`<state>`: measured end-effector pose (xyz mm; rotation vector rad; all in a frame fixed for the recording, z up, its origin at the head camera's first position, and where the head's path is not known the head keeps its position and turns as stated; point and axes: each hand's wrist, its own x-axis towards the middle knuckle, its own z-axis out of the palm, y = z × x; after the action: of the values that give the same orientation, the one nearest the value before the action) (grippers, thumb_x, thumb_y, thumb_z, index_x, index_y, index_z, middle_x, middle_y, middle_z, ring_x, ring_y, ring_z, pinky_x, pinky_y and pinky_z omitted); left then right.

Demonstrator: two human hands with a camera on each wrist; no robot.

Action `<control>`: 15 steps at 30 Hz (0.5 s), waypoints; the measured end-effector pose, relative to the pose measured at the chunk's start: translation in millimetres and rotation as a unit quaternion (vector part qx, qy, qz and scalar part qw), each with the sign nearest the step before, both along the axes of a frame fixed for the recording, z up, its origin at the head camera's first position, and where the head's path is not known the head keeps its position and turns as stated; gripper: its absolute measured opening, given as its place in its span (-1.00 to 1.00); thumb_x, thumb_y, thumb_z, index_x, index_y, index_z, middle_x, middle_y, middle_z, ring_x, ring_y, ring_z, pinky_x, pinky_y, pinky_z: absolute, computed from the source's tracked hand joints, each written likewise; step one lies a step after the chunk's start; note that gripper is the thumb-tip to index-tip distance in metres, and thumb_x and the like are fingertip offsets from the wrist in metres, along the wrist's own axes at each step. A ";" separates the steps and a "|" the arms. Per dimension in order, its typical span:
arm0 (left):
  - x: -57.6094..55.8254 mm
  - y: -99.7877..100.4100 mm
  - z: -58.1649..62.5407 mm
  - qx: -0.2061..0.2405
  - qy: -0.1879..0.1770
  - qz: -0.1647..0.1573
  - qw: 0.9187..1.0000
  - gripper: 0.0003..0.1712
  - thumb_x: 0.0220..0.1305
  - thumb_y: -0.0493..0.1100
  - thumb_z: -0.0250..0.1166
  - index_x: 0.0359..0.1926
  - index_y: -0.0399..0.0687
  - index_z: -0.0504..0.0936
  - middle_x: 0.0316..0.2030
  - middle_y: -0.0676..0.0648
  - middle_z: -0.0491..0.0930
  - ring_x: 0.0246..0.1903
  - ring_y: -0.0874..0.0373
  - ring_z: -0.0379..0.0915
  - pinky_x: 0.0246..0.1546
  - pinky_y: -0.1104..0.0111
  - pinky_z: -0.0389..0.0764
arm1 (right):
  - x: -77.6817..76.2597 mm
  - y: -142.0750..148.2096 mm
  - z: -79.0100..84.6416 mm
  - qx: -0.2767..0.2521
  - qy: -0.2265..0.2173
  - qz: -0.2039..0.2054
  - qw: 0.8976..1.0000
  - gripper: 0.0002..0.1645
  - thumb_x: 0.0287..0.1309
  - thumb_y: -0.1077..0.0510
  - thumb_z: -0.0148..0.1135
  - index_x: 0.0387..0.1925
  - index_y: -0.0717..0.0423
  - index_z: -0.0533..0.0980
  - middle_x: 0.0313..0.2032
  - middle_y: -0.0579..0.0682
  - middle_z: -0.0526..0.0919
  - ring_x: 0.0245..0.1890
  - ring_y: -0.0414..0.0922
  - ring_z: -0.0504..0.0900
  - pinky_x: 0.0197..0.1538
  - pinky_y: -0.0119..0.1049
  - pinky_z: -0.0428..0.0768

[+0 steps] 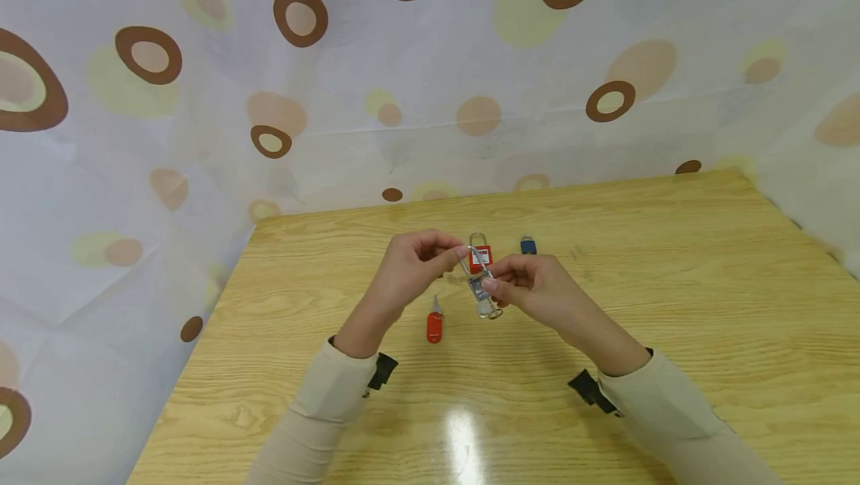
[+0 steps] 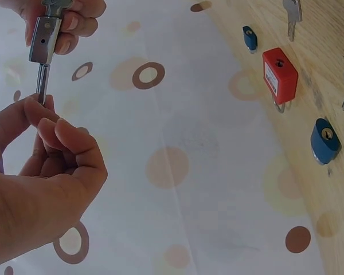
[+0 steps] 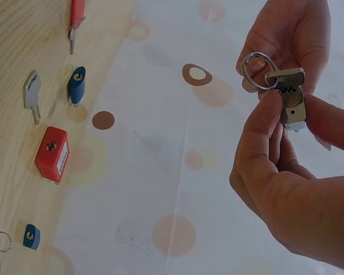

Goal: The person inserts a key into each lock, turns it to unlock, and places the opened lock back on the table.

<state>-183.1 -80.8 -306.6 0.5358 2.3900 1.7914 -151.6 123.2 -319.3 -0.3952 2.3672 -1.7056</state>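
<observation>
Plainly, a patterned sheet rises behind and beside the wooden counter. Over the counter's middle, both hands are nearly closed on one silver padlock, held tilted. The left hand pinches the end of its shackle between thumb and fingertips; the right hand grips the body between thumb and curled fingers. Farther off lies a red padlock, with one blue padlock to its right and another blue padlock to its left. On the near left lies a red key tag. At the held padlock's body is a key with a ring; how deep it sits, I cannot tell.
</observation>
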 end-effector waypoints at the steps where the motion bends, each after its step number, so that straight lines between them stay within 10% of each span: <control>1: -0.2 -0.8 -0.2 0.003 0.000 -0.001 1.000 -0.78 0.31 -0.18 0.28 -0.14 -0.25 0.68 -0.37 -0.20 0.61 -0.42 0.16 0.44 -0.36 0.37 0.48 | 0.1 -1.0 0.4 0.000 -0.001 0.000 1.000 -0.69 0.31 0.21 0.17 -0.06 0.43 0.51 -0.30 0.10 0.64 -0.34 -0.14 0.60 -0.24 -0.33 0.59; 15: -5.4 -11.6 -8.3 0.002 -0.004 -0.027 1.000 -0.77 0.38 -0.10 0.20 -0.15 -0.16 0.67 -0.36 -0.07 0.69 -0.32 0.00 0.52 -0.23 0.30 0.55 | -1.8 -10.4 -3.2 0.025 0.032 0.001 0.999 -0.76 0.25 0.24 0.24 -0.16 0.39 0.57 -0.34 0.09 0.62 -0.40 -0.08 0.57 -0.37 -0.37 0.55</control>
<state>-188.5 -92.4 -314.9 0.5859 2.3441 1.7722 -153.3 112.7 -322.5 -0.4498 2.4484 -1.6524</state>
